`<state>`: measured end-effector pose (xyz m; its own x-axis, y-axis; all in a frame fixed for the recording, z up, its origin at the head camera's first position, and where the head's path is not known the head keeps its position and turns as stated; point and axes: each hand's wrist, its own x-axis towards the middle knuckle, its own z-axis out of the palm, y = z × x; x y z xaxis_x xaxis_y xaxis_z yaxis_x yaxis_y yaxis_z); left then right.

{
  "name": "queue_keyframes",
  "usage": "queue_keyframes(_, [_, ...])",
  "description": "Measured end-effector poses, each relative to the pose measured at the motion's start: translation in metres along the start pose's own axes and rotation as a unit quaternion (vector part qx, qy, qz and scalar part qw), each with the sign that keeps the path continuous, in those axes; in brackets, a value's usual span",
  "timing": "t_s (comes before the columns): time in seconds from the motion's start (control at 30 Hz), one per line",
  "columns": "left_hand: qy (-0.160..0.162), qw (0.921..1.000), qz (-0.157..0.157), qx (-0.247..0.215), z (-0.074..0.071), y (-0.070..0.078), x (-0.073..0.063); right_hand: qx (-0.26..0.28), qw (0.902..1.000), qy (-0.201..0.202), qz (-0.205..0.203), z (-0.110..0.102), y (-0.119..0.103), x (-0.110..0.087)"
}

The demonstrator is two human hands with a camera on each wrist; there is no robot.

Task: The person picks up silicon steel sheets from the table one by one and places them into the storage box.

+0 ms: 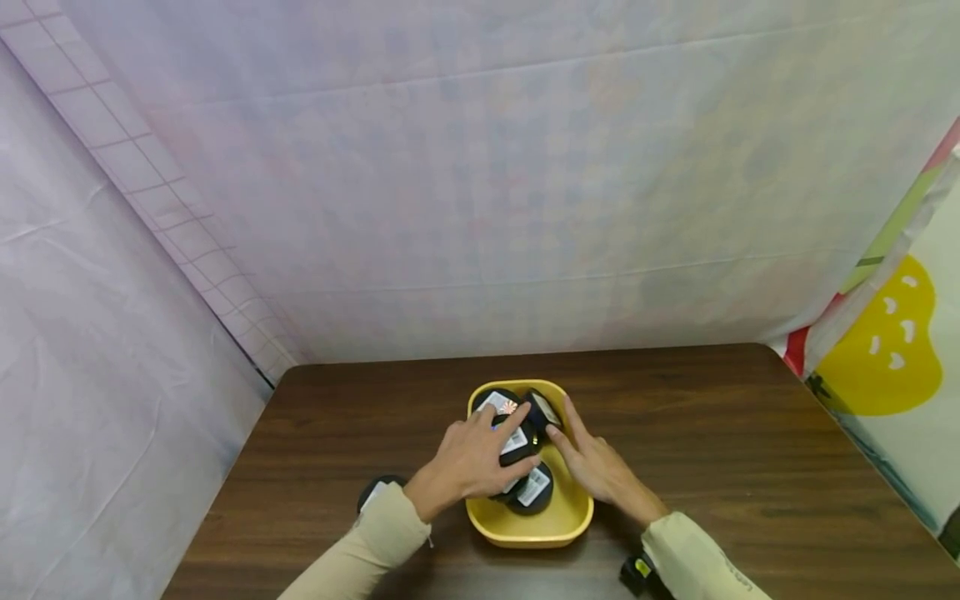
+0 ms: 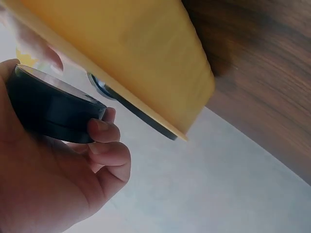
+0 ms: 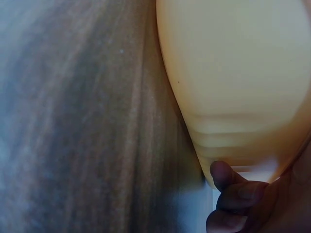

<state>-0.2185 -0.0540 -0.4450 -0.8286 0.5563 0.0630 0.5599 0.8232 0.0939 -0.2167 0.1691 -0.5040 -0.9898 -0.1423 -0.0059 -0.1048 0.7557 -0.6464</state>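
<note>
A yellow plastic basket (image 1: 528, 540) stands on the table with several round black discs with white labels inside. My left hand (image 1: 474, 454) reaches over its left side and grips one thick black disc (image 1: 516, 442) between thumb and fingers. In the left wrist view that black disc (image 2: 53, 104) is tilted beside the basket's rim, fingertips curled at its edge. My right hand (image 1: 600, 468) holds the basket's right wall, thumb inside the rim and the other fingers outside. Another disc (image 1: 534, 489) lies below the held one, and one leans at the far right corner (image 1: 543, 408).
Another labelled black disc (image 1: 378, 490) lies on the brown wooden table (image 1: 705, 433) by the left sleeve, partly covered. Next to the right sleeve sits a small black object (image 1: 636, 573) with a yellow-green patch. A pale cloth (image 1: 480, 208) hangs behind the table.
</note>
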Motion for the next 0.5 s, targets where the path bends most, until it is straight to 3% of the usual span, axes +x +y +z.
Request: queue_keyframes(0.5, [-0.009, 0.9999, 0.011, -0.007, 0.0081, 0.0076, 0.0035, 0.005, 0.9999, -0.006, 0.01, 0.0007, 0.0011, 0.0007])
